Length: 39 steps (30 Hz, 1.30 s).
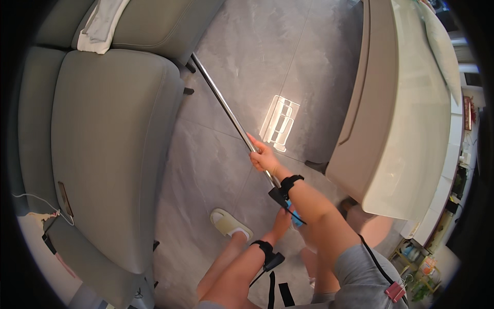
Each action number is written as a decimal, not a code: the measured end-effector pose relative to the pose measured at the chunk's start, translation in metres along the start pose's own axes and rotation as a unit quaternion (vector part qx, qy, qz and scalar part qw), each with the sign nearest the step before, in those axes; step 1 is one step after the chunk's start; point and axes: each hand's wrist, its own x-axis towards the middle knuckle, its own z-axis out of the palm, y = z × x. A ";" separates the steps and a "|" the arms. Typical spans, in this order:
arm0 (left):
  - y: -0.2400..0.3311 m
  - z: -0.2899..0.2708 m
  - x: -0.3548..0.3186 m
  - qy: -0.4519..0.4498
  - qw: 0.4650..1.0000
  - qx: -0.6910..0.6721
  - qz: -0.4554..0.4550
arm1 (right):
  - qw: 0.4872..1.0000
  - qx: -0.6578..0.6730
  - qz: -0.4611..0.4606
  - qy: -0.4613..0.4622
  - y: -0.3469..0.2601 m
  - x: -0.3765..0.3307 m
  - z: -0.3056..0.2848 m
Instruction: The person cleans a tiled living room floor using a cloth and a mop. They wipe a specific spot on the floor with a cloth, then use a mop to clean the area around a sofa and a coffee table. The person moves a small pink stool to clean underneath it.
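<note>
A long, shiny metal pole [221,100] slants across the view, its far end out of sight at the grey sofa's edge. My right hand [263,157] is closed around the pole partway along, thumb and index finger lying along it. Lower and nearer to me, my left hand [281,222] is closed at a blue grip [295,215] at the pole's near end; the right forearm and a wrist strap partly cover this spot. What sits on the pole's far end is hidden, so its kind cannot be told.
A grey sofa [110,149] fills the left side, with a light cloth [103,26] and a phone [66,199] on it. To the right stands a pale-topped table [411,123]. Light reflects off the grey tiled floor [206,170]. My slippered foot [229,222] is below.
</note>
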 end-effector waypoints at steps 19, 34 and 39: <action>0.115 -0.030 0.258 -0.348 0.905 -0.060 0.238 | 0.930 -0.338 -0.139 -0.036 -0.125 0.209 -0.021; 0.008 -0.147 0.163 0.060 0.991 -0.071 0.094 | 0.901 -0.233 -0.315 0.189 0.017 0.231 0.024; -0.045 -0.202 0.093 0.025 0.996 -0.044 -0.068 | 0.908 -0.152 -0.312 0.233 0.096 0.187 0.035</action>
